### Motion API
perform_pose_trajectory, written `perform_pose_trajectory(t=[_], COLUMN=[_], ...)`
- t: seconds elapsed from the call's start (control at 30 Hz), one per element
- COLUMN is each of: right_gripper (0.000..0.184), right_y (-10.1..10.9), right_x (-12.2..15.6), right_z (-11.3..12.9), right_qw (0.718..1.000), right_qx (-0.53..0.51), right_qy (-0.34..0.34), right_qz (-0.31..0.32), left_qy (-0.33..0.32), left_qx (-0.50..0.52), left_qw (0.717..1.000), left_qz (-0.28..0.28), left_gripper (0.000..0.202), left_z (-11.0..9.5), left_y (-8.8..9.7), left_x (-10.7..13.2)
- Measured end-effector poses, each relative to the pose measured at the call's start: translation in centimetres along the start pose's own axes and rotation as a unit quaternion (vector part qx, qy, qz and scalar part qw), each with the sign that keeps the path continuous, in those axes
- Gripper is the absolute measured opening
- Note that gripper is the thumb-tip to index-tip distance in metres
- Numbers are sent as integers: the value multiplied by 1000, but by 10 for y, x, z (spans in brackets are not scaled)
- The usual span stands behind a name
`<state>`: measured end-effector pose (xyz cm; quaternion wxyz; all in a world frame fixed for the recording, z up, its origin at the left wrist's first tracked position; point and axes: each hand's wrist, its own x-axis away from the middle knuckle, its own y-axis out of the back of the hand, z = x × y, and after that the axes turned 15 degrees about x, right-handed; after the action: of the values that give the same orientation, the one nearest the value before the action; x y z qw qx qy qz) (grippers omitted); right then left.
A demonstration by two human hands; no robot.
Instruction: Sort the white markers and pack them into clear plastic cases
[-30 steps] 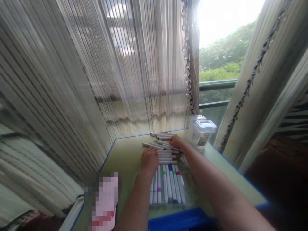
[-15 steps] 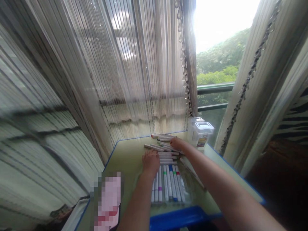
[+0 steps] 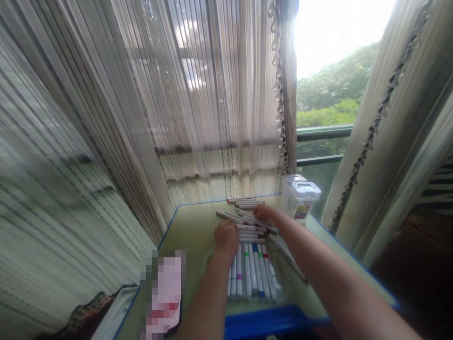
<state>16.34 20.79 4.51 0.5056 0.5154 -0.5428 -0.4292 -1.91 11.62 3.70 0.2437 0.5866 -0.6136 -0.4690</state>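
Several white markers (image 3: 248, 234) lie crosswise in a row on the table, at the far end of a clear plastic tray (image 3: 283, 297). My left hand (image 3: 227, 240) rests at the left ends of this row, its fingers stretched forward and a little apart. Beyond it, my right hand (image 3: 264, 212) is closed over slanting loose markers (image 3: 231, 217); its fingertips are partly hidden, but it appears to pinch a marker. In the tray, more markers (image 3: 255, 274) with coloured bands stand side by side lengthwise, partly covered by my left forearm.
Two clear lidded boxes (image 3: 305, 200) stand at the table's back right corner. A pink phone-like object (image 3: 170, 283), partly pixelated, lies at the left. A blue plastic edge (image 3: 262, 321) is at the near side. Striped curtains (image 3: 212, 118) hang behind the table (image 3: 187, 231).
The whole view has shifted slightly, so everything appears a little further right. Both hands stay at nearly the same places over the markers.
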Motion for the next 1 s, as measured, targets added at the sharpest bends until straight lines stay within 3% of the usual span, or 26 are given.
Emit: perform_pose_trajectory(t=[0.17,0.63,0.87,1.0], right_gripper=[35,34,35,32], right_y=[-2,1,5,3], right_x=[-3,13,18,16], right_z=[-2,-2,-4,-1], right_qw=[997,991,992,993], right_qx=[-20,-68,-88,-119], right_qy=[24,14,-1,-6], right_qz=[75,111,93,12], left_qy=[5,3,-1,3], left_qx=[2,14,21,23], left_qw=[1000,1000,1000,999], left_qz=[-2,13,16,28], left_gripper=[40,42,42,41], left_z=[-2,-3,-2,-3], left_y=[2,5,3,4], left_x=[1,0,-1,0])
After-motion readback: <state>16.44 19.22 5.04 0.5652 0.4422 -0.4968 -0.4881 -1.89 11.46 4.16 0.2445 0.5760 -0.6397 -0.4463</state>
